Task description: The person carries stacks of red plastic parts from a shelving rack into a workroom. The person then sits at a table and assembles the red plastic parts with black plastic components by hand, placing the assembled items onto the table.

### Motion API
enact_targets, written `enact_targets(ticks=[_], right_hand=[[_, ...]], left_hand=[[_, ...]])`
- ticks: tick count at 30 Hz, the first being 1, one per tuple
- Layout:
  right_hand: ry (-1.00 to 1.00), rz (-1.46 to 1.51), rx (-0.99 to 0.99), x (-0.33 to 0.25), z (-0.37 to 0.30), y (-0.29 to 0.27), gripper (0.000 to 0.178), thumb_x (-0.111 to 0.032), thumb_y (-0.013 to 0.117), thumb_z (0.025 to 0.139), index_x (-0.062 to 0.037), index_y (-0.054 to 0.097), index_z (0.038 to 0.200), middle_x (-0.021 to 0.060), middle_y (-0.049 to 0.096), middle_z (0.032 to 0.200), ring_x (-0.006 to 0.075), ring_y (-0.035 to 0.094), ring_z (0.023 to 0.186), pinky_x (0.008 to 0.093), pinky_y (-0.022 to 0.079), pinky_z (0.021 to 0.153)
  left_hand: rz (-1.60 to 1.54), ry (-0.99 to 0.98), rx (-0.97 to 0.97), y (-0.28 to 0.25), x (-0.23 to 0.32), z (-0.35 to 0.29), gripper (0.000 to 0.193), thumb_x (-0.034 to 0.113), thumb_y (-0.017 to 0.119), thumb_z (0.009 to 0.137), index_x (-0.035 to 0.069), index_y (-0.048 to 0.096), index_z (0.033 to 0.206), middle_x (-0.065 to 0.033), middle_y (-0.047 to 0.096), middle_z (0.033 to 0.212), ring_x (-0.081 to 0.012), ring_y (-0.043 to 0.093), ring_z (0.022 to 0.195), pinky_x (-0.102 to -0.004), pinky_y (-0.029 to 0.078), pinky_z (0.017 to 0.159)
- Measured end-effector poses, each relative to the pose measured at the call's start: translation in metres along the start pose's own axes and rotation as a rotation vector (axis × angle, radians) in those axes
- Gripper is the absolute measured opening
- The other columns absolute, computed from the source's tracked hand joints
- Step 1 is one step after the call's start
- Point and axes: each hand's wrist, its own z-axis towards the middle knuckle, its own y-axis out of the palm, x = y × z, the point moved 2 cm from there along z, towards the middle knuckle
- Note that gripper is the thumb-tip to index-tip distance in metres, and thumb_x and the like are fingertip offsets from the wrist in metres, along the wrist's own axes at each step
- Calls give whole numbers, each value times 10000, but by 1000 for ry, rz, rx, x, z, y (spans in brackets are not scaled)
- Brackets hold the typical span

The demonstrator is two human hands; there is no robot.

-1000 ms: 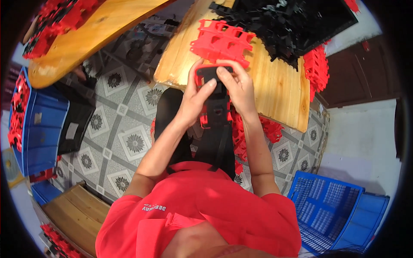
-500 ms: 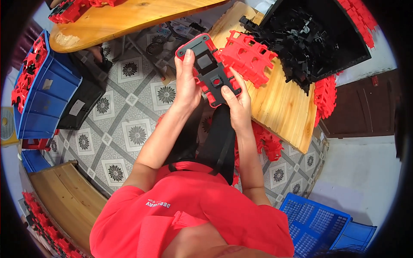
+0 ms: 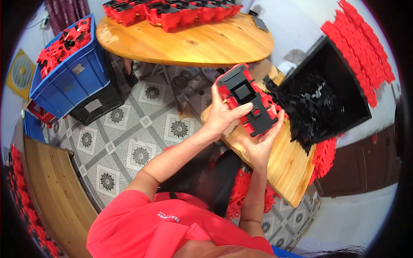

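Both hands hold a rectangular plastic part [image 3: 261,116], a black plate set in a red frame, tilted up above the edge of a small wooden bench. My left hand [image 3: 221,115] grips its left side, the thumb lying across the black face. My right hand [image 3: 259,150] supports the lower right corner, fingers up along the right edge. Behind the part, most of the red plastic on the bench is hidden. A black bin [image 3: 359,92] lies on its side there, small black plastic pieces [image 3: 305,103] spilling from its mouth.
An oval wooden table [image 3: 180,47] bears rows of red and black parts [image 3: 172,15]. At left, a blue crate [image 3: 75,84] of red parts sits on a black bin [image 3: 101,107]. Red parts [image 3: 361,47] are stacked behind the tipped bin. A wooden bench [image 3: 56,180] stands at lower left.
The view has shifted, showing more of the oval table. Both hands and the held part now appear farther right and lower. My left thumb has slid from the part's upper end to its middle.
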Motion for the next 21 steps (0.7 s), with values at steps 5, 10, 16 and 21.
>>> enact_targets(ticks=[5,10,16,21], right_hand=[[27,31,14,-15,57,45,1015,17,803,646,-77,188,1447,134,403,1314,233,503,1151,357,455,970],[-35,83,-150,-11,103,152,948,-123,837,648,-14,263,1395,142,504,1214,221,555,1067,339,471,907],[6,-106,-145,4,156,278,948,-344,833,654,5,316,1368,195,601,1098,265,614,969,351,489,845],[54,-207,-78,7,177,331,999,-386,795,678,2,251,1421,283,602,1132,382,602,1054,421,487,856]], left_hand=[[72,83,-11,-24,36,26,1148,91,773,771,149,-135,1471,-166,340,1396,-225,491,1191,-407,465,967],[396,621,272,-88,90,56,975,212,713,817,24,23,1480,-218,429,1340,-276,531,1128,-422,446,957],[1380,451,827,-175,166,92,974,718,418,843,29,156,1479,-326,312,1423,-462,212,1360,-596,51,1081],[1483,514,861,-201,185,98,826,698,448,843,208,259,1481,-300,289,1456,-506,148,1369,-604,15,1086]])
